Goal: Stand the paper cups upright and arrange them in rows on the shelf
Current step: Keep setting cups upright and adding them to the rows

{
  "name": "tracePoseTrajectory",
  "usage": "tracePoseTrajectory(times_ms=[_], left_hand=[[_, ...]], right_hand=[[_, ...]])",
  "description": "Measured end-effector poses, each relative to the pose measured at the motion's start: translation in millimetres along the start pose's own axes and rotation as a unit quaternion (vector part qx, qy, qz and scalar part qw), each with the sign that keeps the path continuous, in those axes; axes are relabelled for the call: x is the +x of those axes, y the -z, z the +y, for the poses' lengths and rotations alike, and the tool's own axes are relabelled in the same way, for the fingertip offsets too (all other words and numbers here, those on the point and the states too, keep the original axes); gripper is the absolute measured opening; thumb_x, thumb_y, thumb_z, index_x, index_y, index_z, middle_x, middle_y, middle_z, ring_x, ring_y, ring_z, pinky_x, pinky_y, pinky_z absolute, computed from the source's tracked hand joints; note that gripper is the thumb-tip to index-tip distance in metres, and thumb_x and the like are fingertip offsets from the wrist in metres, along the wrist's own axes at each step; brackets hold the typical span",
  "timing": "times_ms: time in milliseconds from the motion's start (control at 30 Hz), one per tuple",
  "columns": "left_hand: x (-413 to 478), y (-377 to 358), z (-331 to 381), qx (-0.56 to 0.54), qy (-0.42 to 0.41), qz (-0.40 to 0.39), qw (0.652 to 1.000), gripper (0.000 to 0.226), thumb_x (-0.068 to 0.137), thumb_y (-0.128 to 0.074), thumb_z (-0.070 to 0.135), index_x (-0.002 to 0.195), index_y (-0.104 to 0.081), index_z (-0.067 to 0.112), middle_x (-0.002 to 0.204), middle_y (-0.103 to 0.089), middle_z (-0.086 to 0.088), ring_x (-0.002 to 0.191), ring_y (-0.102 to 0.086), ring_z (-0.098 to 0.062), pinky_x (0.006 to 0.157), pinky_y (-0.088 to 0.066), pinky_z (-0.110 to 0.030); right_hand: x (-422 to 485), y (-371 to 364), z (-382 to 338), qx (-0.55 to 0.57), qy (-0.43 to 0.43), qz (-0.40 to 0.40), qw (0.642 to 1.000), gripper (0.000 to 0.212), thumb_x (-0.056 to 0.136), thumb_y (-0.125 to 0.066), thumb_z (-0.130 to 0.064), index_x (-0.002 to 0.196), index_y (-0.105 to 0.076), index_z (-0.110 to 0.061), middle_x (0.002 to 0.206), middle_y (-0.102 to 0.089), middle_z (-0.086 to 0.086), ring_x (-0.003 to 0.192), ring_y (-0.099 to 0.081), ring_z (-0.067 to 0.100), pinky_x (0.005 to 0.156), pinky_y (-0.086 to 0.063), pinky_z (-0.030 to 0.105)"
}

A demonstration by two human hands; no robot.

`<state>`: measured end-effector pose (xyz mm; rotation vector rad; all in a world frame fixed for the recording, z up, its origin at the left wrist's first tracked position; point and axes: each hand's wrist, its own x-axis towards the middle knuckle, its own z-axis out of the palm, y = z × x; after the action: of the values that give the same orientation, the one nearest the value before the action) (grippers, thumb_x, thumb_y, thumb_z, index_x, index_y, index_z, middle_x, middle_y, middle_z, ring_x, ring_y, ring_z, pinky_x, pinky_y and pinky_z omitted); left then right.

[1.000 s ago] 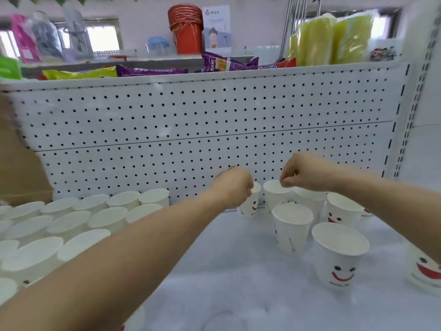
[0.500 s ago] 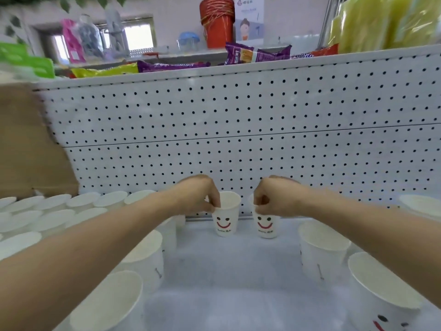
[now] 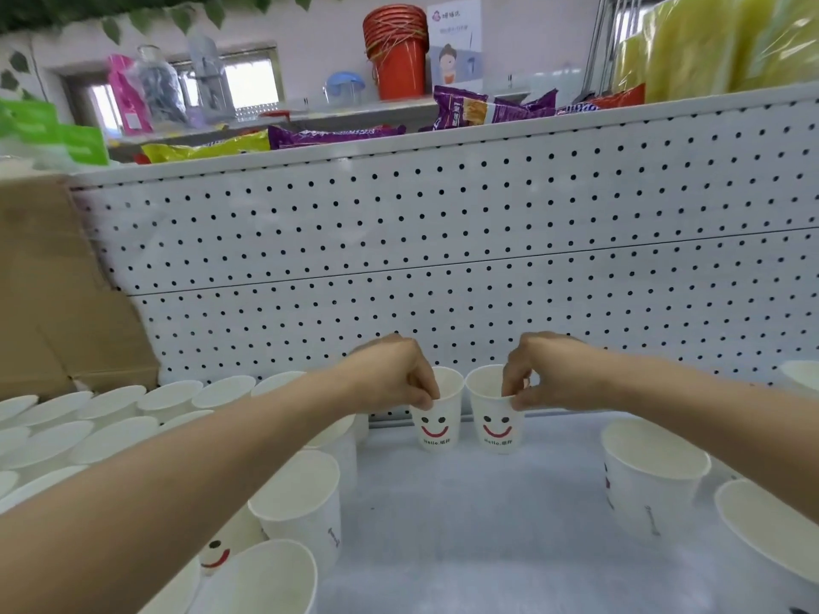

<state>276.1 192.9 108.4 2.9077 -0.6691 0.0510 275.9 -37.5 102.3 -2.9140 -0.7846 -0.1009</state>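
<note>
Two white paper cups with red smiley faces stand upright side by side at the back of the white shelf [image 3: 487, 525], close to the pegboard. My left hand [image 3: 394, 378] pinches the rim of the left cup [image 3: 436, 425]. My right hand [image 3: 545, 374] pinches the rim of the right cup [image 3: 496, 429]. Rows of upright cups [image 3: 111, 432] fill the shelf's left side, and more upright cups [image 3: 651, 480] stand at the right.
A white pegboard [image 3: 443, 259] backs the shelf. A cardboard box [image 3: 57, 303] sits at the left behind the cup rows. Snack bags [image 3: 483, 110] and an orange bucket stack [image 3: 396, 51] lie on the ledge above.
Both hands have carried their cups leftwards along the back of the shelf, and the two cups now stand closer together. The view has shifted left too.
</note>
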Motion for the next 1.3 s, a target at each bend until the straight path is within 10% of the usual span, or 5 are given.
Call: tracePoseTrajectory(times_ms=[400, 867, 1100, 1300], left_hand=[[-0.1, 8.5, -29.4, 0.032, 0.04, -0.018, 0.999, 0.014, 0.086, -0.068, 0.024, 0.096, -0.075, 0.031, 0.087, -0.068, 0.017, 0.079, -0.06, -0.005, 0.057, -0.039, -0.019], [0.8, 6.9, -33.6, 0.042, 0.03, -0.012, 0.999, 0.01, 0.085, -0.069, 0.027, 0.094, -0.073, 0.031, 0.085, -0.066, 0.017, 0.087, -0.064, -0.009, 0.063, -0.044, -0.022], [-19.3, 22.9, -12.9, -0.025, -0.009, 0.085, 0.996, 0.053, 0.087, -0.064, 0.045, 0.136, -0.05, 0.03, 0.134, -0.055, 0.011, 0.118, -0.05, -0.005, 0.1, -0.038, -0.026], [-55.2, 27.9, 40.8, -0.028, -0.044, 0.081, 0.995, 0.07, 0.088, -0.057, 0.054, 0.148, -0.024, 0.04, 0.153, -0.03, 0.015, 0.14, -0.026, -0.008, 0.111, -0.023, -0.033]], right_hand=[[32.7, -8.7, -12.5, 0.008, 0.005, -0.002, 1.0, 0.015, 0.086, -0.065, -0.018, 0.095, -0.075, -0.023, 0.087, -0.066, -0.006, 0.084, -0.061, 0.018, 0.072, -0.051, 0.032], [33.6, -12.4, -16.0, -0.047, -0.015, -0.008, 0.999, 0.017, 0.091, -0.063, -0.03, 0.107, -0.066, -0.025, 0.102, -0.048, -0.012, 0.092, -0.053, 0.015, 0.076, -0.044, 0.027], [2.6, 12.1, -29.0, 0.001, -0.029, 0.038, 0.999, 0.064, 0.083, -0.065, -0.054, 0.14, -0.041, -0.039, 0.146, -0.037, -0.01, 0.134, -0.03, 0.014, 0.106, -0.036, 0.041], [-65.1, 34.3, -35.7, 0.084, -0.054, 0.094, 0.991, 0.057, 0.082, -0.059, -0.062, 0.135, -0.042, -0.049, 0.144, -0.039, -0.019, 0.134, -0.033, 0.006, 0.11, -0.032, 0.039]])
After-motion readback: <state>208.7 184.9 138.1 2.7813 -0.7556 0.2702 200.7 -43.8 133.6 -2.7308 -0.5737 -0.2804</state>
